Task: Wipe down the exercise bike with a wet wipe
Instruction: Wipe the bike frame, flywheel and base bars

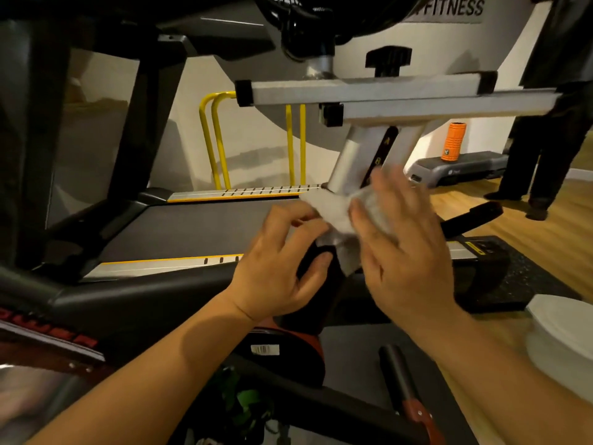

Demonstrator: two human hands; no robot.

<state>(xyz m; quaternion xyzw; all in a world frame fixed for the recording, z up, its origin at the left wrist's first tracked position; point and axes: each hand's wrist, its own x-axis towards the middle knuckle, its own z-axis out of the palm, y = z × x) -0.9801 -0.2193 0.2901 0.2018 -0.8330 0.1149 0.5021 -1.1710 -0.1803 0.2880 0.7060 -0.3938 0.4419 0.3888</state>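
Note:
The exercise bike's silver seat post (348, 165) rises at an angle to a horizontal silver slider rail (362, 91) under the black saddle. A white wet wipe (333, 210) is bunched against the base of the post. My left hand (282, 264) pinches the wipe's left edge with fingertips, its thumb resting on the black frame collar (316, 258). My right hand (401, 252), blurred by motion, presses its palm and fingers on the wipe's right side. Part of the wipe is hidden behind the right hand.
A treadmill deck (192, 229) with yellow rails lies just behind the bike. An orange foam roller (452, 141) stands on a grey step platform at the right. A person's dark legs (545, 149) stand at the far right on wood floor. A white lidded tub (564, 335) sits low right.

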